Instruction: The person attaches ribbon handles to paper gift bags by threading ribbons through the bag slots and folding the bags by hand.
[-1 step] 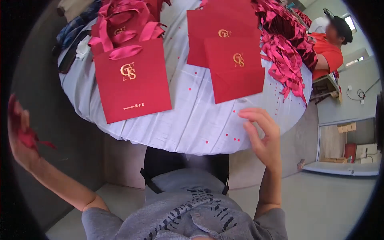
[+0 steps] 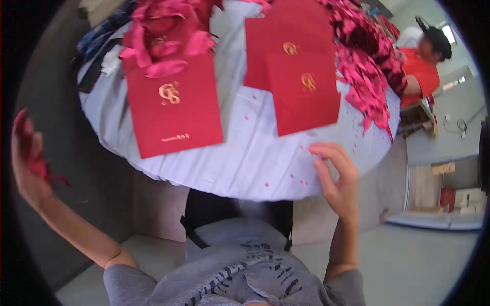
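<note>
Out past the table's left edge, my left hand (image 2: 31, 171) is raised with a red ribbon (image 2: 40, 167) in it, one end trailing loose; its fingers are partly hidden. Over the front right rim of the table hovers my right hand (image 2: 339, 181), thumb and fingers curved apart with nothing between them. Closest to it lies a flat red paper bag (image 2: 306, 109) with a gold emblem, overlapping another red bag (image 2: 258, 58). On the left side, a red gift bag (image 2: 176, 120) with pink ribbon handles (image 2: 166, 69) lies over more ribboned bags.
A white cloth (image 2: 240, 163) covers the round table, dotted with small red discs. Piled pink ribbons (image 2: 370, 84) spread along the right side. Dark items and a white tissue (image 2: 111, 61) lie at the left edge. Another person in an orange shirt (image 2: 421, 71) is at the far right.
The whole table and its bags appear shifted slightly down and to the right, with more blur. Both hands keep nearly the same pose.
</note>
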Tool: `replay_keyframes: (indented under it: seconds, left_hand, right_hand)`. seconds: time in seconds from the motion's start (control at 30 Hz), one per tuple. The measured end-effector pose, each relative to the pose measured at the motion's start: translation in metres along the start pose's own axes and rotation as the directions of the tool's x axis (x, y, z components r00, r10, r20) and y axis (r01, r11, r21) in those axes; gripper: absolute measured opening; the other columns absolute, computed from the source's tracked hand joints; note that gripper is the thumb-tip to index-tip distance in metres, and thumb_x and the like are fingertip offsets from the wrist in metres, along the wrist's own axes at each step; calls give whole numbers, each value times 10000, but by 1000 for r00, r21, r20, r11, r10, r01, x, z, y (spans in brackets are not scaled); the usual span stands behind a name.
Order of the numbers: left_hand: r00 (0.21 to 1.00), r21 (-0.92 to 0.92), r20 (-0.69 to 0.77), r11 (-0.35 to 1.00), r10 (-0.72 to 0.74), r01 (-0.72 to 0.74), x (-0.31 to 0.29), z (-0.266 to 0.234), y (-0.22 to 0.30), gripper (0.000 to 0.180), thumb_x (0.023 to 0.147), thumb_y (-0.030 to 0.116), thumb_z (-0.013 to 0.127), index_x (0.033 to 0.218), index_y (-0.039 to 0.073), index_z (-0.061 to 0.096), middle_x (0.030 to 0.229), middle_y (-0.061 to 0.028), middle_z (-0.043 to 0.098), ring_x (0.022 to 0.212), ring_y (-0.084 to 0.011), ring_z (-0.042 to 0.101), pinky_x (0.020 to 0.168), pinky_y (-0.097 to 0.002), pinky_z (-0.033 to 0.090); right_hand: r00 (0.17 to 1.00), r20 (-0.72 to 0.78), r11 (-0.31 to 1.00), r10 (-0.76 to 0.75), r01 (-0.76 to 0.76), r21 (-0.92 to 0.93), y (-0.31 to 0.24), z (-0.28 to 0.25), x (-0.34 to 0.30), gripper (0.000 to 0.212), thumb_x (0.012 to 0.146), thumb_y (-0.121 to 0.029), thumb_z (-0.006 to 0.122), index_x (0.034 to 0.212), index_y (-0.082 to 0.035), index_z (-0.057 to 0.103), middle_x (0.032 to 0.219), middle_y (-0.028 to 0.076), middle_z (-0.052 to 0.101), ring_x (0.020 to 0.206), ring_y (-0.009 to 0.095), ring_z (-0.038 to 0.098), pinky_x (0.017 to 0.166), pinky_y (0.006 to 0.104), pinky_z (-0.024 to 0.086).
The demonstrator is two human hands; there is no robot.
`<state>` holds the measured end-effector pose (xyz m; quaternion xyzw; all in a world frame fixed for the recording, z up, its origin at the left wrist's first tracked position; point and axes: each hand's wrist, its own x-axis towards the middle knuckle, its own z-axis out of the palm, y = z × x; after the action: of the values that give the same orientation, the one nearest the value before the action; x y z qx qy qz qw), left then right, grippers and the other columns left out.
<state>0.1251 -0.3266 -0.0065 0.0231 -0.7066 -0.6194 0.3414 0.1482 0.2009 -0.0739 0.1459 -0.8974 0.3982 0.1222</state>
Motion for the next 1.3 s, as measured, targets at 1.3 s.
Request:
replay_keyframes:
  seconds: [1.3]
  left_hand:
    - [956, 16, 287, 998, -57, 55, 321, 225, -75, 154, 834, 105, 659, 959, 24, 697, 760, -42, 673, 597, -108, 636, 549, -266, 550]
  right_hand:
    - [968, -251, 934, 5, -95, -345, -6, 15, -13, 86, 860, 62, 541, 928, 42, 589, 909, 181, 608, 841, 319, 583, 787, 369, 476]
